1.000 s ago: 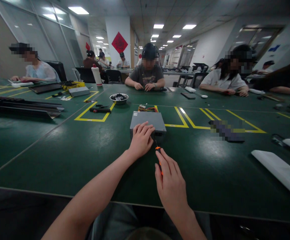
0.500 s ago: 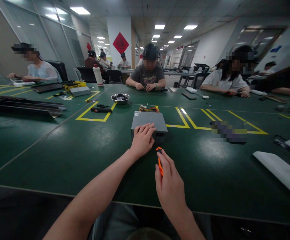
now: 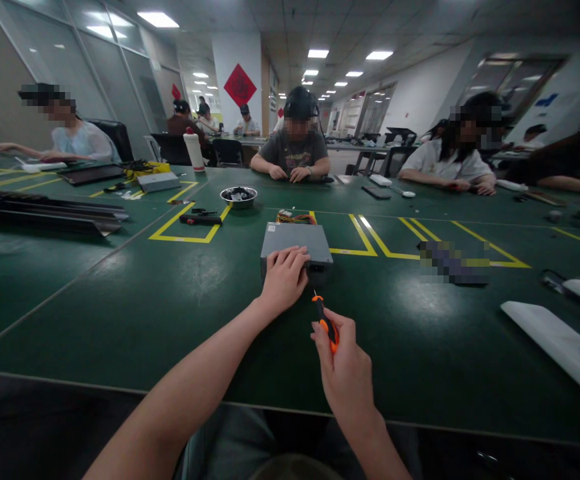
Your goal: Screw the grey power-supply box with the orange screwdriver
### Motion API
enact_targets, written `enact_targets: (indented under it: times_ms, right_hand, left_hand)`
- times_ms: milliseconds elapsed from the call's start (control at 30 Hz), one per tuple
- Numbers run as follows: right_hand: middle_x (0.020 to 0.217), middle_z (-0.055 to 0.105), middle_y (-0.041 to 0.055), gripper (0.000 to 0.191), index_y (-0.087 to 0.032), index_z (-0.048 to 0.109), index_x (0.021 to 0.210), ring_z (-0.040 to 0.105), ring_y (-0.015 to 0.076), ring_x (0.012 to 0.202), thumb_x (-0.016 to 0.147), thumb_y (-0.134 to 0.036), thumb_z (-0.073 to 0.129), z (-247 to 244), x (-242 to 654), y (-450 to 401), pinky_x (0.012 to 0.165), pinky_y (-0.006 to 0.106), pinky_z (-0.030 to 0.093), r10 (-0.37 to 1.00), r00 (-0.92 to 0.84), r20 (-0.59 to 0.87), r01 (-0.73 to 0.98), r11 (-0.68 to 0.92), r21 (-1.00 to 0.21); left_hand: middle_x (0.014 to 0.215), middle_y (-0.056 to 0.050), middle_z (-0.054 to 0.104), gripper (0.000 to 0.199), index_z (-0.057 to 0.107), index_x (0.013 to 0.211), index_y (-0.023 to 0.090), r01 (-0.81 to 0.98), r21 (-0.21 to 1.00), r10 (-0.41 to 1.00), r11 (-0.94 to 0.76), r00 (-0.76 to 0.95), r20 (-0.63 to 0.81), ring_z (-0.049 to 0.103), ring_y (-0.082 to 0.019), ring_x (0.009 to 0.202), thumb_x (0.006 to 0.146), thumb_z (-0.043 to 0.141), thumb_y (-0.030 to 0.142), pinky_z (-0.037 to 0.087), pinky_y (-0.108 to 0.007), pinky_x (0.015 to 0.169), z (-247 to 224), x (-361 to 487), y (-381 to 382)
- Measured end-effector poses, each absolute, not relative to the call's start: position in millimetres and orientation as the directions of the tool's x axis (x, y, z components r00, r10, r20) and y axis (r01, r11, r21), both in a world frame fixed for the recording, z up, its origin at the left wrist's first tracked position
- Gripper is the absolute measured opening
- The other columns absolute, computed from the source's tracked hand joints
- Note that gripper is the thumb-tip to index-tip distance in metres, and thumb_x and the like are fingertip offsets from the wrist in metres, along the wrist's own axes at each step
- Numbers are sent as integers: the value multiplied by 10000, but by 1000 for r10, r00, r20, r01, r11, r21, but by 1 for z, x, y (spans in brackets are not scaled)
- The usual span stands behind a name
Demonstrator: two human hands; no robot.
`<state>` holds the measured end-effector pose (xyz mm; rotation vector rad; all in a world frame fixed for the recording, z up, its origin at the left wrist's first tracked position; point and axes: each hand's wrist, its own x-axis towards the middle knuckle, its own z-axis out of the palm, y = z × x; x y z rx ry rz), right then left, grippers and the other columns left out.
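A grey metal computer power supply (image 3: 297, 239) sits on the green table in front of me, its socket side facing me. My left hand (image 3: 285, 279) grips its near left part, with the fingers over the top and the near edge; the palm side is hidden. In my right hand (image 3: 347, 360) is an orange and black screwdriver (image 3: 326, 325), pinched between thumb and fingers. Its thin tip points away from me at the near face and looks a little apart from it. Coloured cables (image 3: 295, 218) bunch at the back of the power supply.
A metal bowl (image 3: 239, 205) of small parts stands beyond, with a dark tool (image 3: 201, 219) nearer on the left. Dark metal rails (image 3: 45, 212) lie far left. On the right are a blurred dark object (image 3: 455, 265) and a white casing (image 3: 555, 347). Co-workers (image 3: 293, 150) sit opposite.
My right hand has drawn the screwdriver back toward me, away from the power supply, and its fingers have curled more. My left hand stays on the power supply.
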<state>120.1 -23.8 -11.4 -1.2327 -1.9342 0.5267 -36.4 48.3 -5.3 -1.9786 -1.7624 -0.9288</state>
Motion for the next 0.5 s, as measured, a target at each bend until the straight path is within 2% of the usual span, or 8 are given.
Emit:
enact_targets:
  times_ms: [167, 300, 400, 500]
  right_hand:
    - [874, 665, 112, 399, -166, 405, 1066, 669, 222, 689, 823, -480, 443, -18, 114, -26, 591, 338, 520, 949, -238, 207, 334, 280, -900]
    - [851, 678, 71, 384, -192, 340, 1072, 660, 184, 719, 818, -439, 488, -19, 105, -30, 662, 336, 513, 963, -267, 48, -6, 48, -999]
    - [827, 689, 54, 356, -205, 337, 1039, 643, 144, 679, 812, -415, 514, -17, 99, -31, 655, 300, 499, 960, -272, -67, -295, -149, -944]
    - [757, 685, 36, 384, -205, 387, 986, 579, 85, 560, 728, -336, 640, -16, 96, -28, 544, 209, 456, 910, -348, -225, -490, -381, -784]
  left_hand:
    - [1233, -15, 541, 246, 509, 1051, 227, 972, 167, 751, -167, 16, 660, 429, -195, 1162, 817, 457, 174, 280, -385, 947, -5, -36, 49]
    - [1238, -15, 536, 248, 510, 1052, 228, 974, 159, 755, -164, 20, 656, 420, -196, 1170, 819, 453, 165, 276, -386, 951, -6, -35, 48]
    - [1241, -14, 534, 243, 511, 1049, 230, 975, 153, 754, -162, 22, 657, 418, -197, 1173, 820, 457, 170, 271, -389, 954, -6, -35, 49]
    - [1247, -15, 528, 245, 509, 1052, 232, 976, 146, 754, -161, 26, 656, 418, -198, 1173, 823, 452, 170, 272, -390, 953, -7, -35, 49]
